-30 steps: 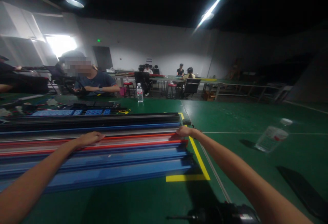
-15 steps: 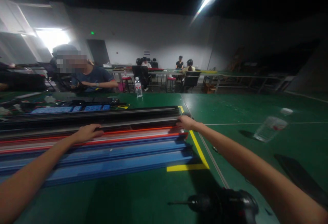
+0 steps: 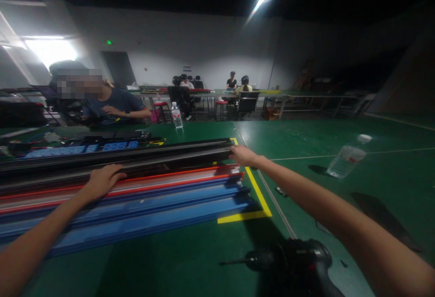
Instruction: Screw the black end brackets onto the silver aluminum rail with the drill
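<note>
Long black profiles (image 3: 183,154) lie side by side across the left of the green table. Around the right end of the nearest black profile, my right hand (image 3: 243,155) is closed, fingertips partly hidden. Farther left, my left hand (image 3: 103,180) curls over the same black profile, its thumb pointing along the near side. Red-edged profiles (image 3: 190,178) lie just in front of it, and blue profiles (image 3: 204,206) are closest to me. A dark gap shows between the black and red profiles near the right end.
A black power drill (image 3: 288,261) with a long bit lies at the front. Yellow tape (image 3: 258,188) marks a corner by the profile ends. Water bottles stand at the right (image 3: 348,156) and back (image 3: 176,117). A co-worker (image 3: 115,104) sits across, behind blue parts (image 3: 81,150).
The right end of the black profile has shifted away from the red ones, widening the gap, with my right hand on it. My left hand stays on the profile. The camera has turned slightly right.
</note>
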Available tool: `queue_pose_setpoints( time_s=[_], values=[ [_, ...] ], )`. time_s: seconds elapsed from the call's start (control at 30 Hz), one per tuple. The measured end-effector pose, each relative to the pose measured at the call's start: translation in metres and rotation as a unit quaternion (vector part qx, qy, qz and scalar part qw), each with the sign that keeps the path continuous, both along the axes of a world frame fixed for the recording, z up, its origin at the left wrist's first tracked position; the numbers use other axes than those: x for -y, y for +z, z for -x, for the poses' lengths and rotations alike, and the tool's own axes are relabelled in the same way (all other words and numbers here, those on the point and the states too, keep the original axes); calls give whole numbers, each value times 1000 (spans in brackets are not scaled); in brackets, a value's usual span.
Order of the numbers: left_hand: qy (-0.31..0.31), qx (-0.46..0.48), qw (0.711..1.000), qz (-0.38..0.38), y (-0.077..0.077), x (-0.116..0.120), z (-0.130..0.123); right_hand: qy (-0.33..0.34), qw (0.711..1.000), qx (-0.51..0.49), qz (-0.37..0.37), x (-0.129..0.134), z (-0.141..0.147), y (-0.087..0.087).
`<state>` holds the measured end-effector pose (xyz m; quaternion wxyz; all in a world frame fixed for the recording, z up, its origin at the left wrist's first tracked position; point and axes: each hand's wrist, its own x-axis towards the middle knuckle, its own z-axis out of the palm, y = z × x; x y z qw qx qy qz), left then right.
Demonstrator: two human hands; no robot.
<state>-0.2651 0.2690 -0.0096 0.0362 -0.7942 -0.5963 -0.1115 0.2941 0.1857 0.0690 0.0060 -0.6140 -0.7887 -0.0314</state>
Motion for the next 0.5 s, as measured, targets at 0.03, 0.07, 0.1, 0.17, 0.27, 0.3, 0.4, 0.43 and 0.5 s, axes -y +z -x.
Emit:
queue_pose_setpoints(
  time_s=[0.03, 0.07, 0.1, 0.17, 0.27, 0.3, 0.4, 0.43, 0.5],
  values=[
    [4, -3, 1000, -5, 1, 1, 0, 6, 1000, 6, -5, 1, 0, 4],
    [7, -6, 1000, -9, 3, 1, 0, 14, 1000, 11, -8, 3, 1, 9],
    [9, -9, 1000, -12, 4, 1, 1, 24, 1000, 17, -11, 4, 2, 12],
    [11, -12, 1000, -18, 7, 2, 1, 44, 998, 30, -14, 7, 3, 20],
    [11, -13, 999, -31, 10, 3, 3, 63, 997, 49, -19, 8, 6, 30],
    [10, -13, 999, -34, 11, 3, 4, 67, 996, 56, -20, 9, 8, 34],
    [0, -17, 999, -43, 16, 3, 6, 80, 993, 80, -21, 8, 14, 47],
    [-3, -18, 999, -46, 18, 2, 6, 86, 992, 87, -22, 8, 17, 51],
    [-6, -19, 998, -53, 23, 1, 8, 99, 990, 98, -26, 7, 27, 59]
  ],
)
